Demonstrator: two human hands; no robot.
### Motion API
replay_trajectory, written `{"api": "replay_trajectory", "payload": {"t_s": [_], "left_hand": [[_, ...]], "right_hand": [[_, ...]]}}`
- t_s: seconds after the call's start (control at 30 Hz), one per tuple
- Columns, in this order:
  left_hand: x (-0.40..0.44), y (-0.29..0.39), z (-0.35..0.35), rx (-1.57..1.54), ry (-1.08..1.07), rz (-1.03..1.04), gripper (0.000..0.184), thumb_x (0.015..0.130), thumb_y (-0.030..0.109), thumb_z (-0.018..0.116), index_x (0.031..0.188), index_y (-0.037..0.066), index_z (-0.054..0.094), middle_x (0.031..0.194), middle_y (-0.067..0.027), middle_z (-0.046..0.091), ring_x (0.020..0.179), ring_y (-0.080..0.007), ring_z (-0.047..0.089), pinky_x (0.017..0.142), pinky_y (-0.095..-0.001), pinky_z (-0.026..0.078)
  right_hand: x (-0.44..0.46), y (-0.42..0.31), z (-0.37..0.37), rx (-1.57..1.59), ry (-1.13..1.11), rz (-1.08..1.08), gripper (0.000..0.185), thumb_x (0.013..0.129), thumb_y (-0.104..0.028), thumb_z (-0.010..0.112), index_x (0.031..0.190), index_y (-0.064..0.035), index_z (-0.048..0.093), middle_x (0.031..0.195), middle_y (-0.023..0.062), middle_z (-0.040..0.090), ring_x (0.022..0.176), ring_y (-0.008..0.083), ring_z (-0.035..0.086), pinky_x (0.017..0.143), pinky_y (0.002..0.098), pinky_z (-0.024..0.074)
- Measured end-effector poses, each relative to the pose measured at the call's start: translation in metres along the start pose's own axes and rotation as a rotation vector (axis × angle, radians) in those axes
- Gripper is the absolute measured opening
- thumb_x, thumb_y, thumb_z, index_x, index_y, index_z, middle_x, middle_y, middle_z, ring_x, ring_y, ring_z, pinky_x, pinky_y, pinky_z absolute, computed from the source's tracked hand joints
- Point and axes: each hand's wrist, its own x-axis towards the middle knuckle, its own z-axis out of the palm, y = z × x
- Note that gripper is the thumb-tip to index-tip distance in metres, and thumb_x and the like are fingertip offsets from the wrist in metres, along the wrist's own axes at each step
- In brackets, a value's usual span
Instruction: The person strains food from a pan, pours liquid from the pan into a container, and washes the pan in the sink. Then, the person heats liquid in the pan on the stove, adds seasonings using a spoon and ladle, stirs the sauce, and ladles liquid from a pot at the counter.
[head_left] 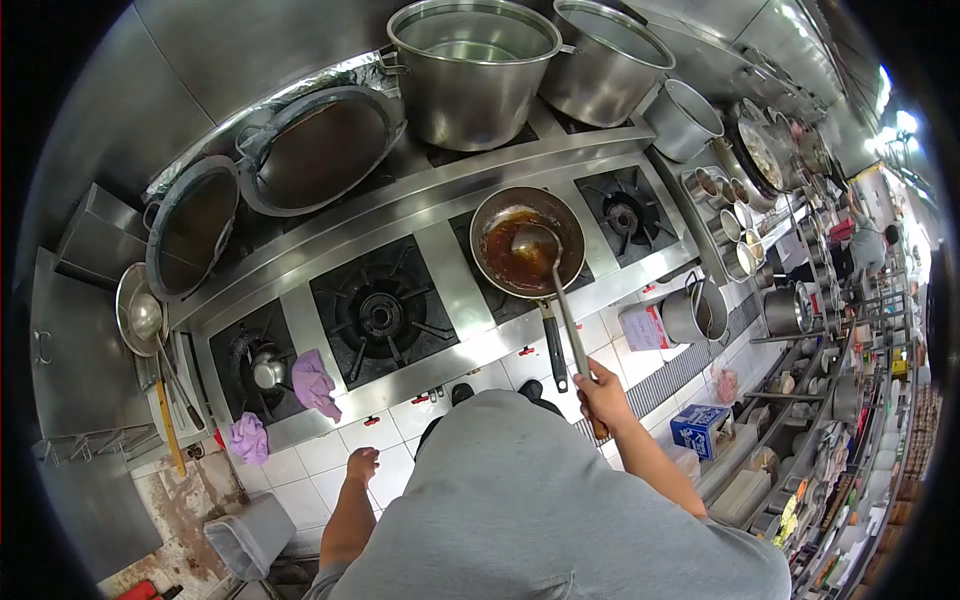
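Observation:
My right hand grips the long handle of a ladle. The ladle's bowl rests in reddish-brown liquid inside a frying pan. That pan stands on a stove burner, its black-ended handle pointing towards me, just left of the ladle. My left hand hangs in front of the stove, away from the pan, fingers loosely bent and nothing visible in them. Nearest to it, a purple cloth drapes over the stove's front edge.
Two large pots stand behind the pan; two dark round vessels sit at the back left. Other burners flank the pan. A small metal pot is at left. Right of the stove are a tall pot and crowded shelves.

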Motion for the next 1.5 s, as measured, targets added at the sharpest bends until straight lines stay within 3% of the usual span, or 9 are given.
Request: {"api": "replay_trajectory", "payload": {"t_s": [0.2,0.77,0.9,1.03,1.1,1.3,1.37,1.43,1.5], "left_hand": [[-0.006,-0.005,-0.002,0.194,-0.199,-0.206,0.029,0.090,0.020,0.068,0.114,0.005,0.067,0.090,-0.0057,0.069,0.072,-0.0154,0.064,0.056,-0.0319,0.049],[-0.019,0.015,-0.002,-0.027,0.008,0.014,0.029,0.088,0.016,0.069,0.111,-0.001,0.066,0.096,-0.0086,0.071,0.077,-0.0183,0.065,0.065,-0.0304,0.053],[0.025,-0.040,-0.022,0.072,-0.253,-0.122,0.027,0.090,0.016,0.066,0.114,0.003,0.066,0.095,-0.0070,0.071,0.072,-0.0179,0.066,0.060,-0.0301,0.052],[0.043,-0.040,-0.030,0.662,-0.515,0.511,0.028,0.092,0.023,0.065,0.113,0.005,0.067,0.095,-0.0055,0.071,0.074,-0.0165,0.068,0.057,-0.0321,0.050],[0.005,-0.005,-0.013,0.086,-0.082,-0.047,0.026,0.092,0.024,0.063,0.112,0.006,0.067,0.093,-0.0049,0.071,0.078,-0.0171,0.069,0.058,-0.0328,0.049],[0.042,-0.025,-0.025,0.522,-0.361,0.327,0.029,0.090,0.024,0.064,0.116,0.010,0.065,0.098,-0.0056,0.070,0.077,-0.0184,0.068,0.057,-0.0358,0.049],[0.045,-0.021,-0.027,0.126,-0.432,0.087,0.028,0.090,0.024,0.064,0.114,0.010,0.066,0.093,-0.0045,0.070,0.077,-0.0180,0.068,0.056,-0.0342,0.048],[0.017,0.002,-0.017,0.437,-0.268,0.271,0.028,0.091,0.024,0.064,0.115,0.009,0.066,0.092,-0.0040,0.069,0.077,-0.0176,0.068,0.055,-0.0334,0.047],[0.002,0.021,-0.006,0.112,-0.046,-0.012,0.031,0.091,0.025,0.064,0.118,0.008,0.065,0.094,-0.0040,0.069,0.077,-0.0177,0.068,0.056,-0.0332,0.046]], "right_hand": [[0.048,-0.009,0.010,0.025,-0.003,-0.105,0.046,0.099,-0.014,0.059,0.142,-0.0046,0.048,0.060,0.0004,0.049,0.041,0.0105,0.045,0.039,0.0257,0.0365],[-0.005,0.006,0.002,-0.090,0.090,-0.052,0.052,0.096,-0.010,0.060,0.145,-0.0041,0.048,0.060,0.0002,0.050,0.041,0.0102,0.045,0.037,0.0274,0.0367],[0.033,-0.001,0.013,-0.106,0.028,-0.093,0.050,0.097,-0.011,0.060,0.145,-0.0049,0.048,0.059,0.0002,0.049,0.041,0.0107,0.045,0.037,0.0275,0.0367],[0.031,-0.006,0.001,-0.163,0.187,-0.186,0.049,0.097,-0.013,0.060,0.145,-0.0077,0.049,0.060,0.0004,0.050,0.041,0.0104,0.045,0.039,0.0275,0.0378],[0.005,-0.002,-0.008,-0.229,0.167,-0.085,0.057,0.094,-0.014,0.063,0.147,-0.0007,0.045,0.063,0.0046,0.054,0.043,0.0134,0.050,0.041,0.0315,0.0413],[0.045,0.001,0.005,-0.039,-0.006,-0.088,0.053,0.093,-0.015,0.065,0.143,-0.0047,0.051,0.063,0.0049,0.055,0.045,0.0147,0.051,0.043,0.0315,0.0425],[0.049,0.005,0.004,-0.026,0.021,-0.109,0.052,0.093,-0.015,0.065,0.142,-0.0046,0.052,0.064,0.0063,0.057,0.046,0.0153,0.052,0.044,0.0320,0.0438],[0.027,0.006,-0.005,-0.339,0.162,-0.262,0.053,0.092,-0.016,0.065,0.141,-0.0027,0.052,0.066,0.0098,0.060,0.048,0.0161,0.055,0.047,0.0329,0.0466],[0.003,0.015,-0.007,-0.324,0.146,-0.186,0.049,0.092,-0.015,0.065,0.138,-0.0018,0.055,0.066,0.0096,0.061,0.048,0.0158,0.057,0.047,0.0320,0.0463]]}}
